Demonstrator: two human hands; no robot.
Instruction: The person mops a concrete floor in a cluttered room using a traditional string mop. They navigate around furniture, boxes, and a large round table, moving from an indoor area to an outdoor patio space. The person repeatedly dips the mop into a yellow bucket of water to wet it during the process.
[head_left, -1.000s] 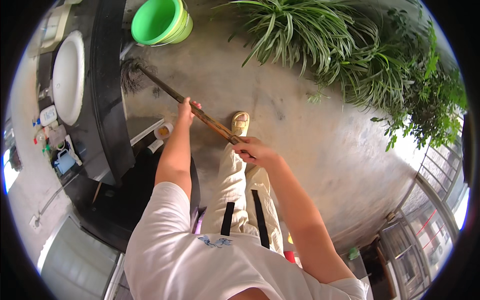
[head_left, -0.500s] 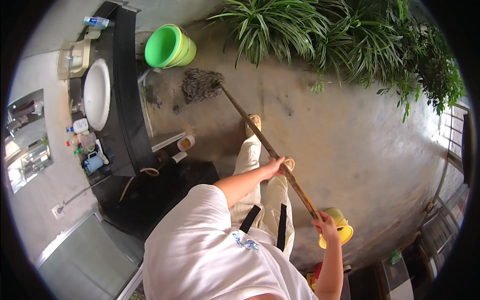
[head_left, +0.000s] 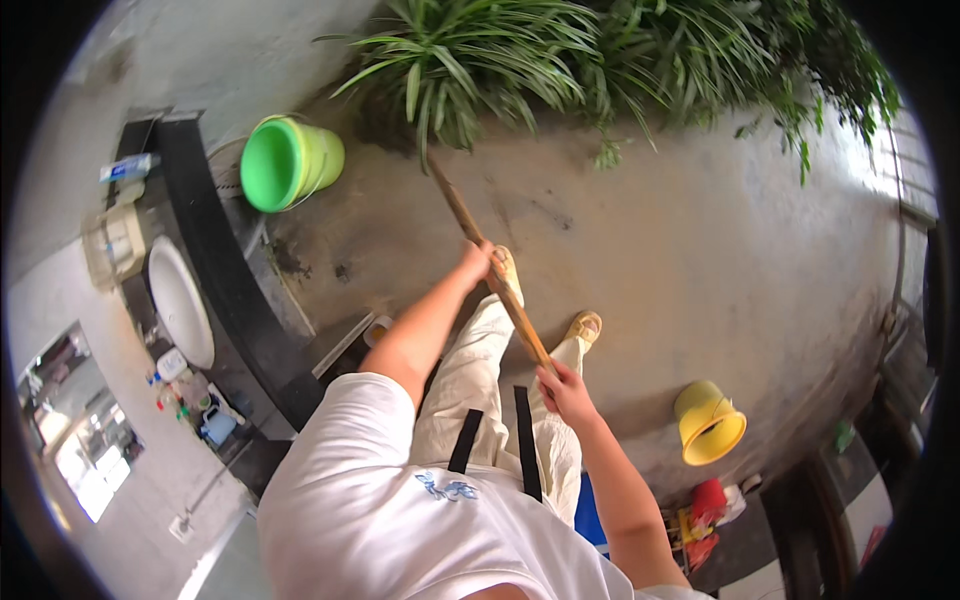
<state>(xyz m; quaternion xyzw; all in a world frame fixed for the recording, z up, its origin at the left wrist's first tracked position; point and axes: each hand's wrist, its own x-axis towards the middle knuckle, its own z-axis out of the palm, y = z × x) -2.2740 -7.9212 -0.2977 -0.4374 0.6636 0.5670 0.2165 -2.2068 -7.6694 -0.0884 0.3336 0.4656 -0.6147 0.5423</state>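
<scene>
A wooden mop handle slants across the floor in front of me, gripped by both hands. My left hand is wrapped round its middle, just above my forward foot. Closer to my body, my right hand closes round the handle's near end. The far end runs under the drooping leaves of a green plant. There the mop head is mostly hidden, with only a dark, blurred patch showing beside the leaves.
A green bucket stands at the far left beside a black counter with a white washbasin. To the right, a yellow bucket sits on the concrete floor. Red and yellow items lie at the lower right.
Both hands have pushed the mop forward and to the left. Its head has gone from open floor near the green bucket to beneath the plant leaves. My view has shifted and turned.
</scene>
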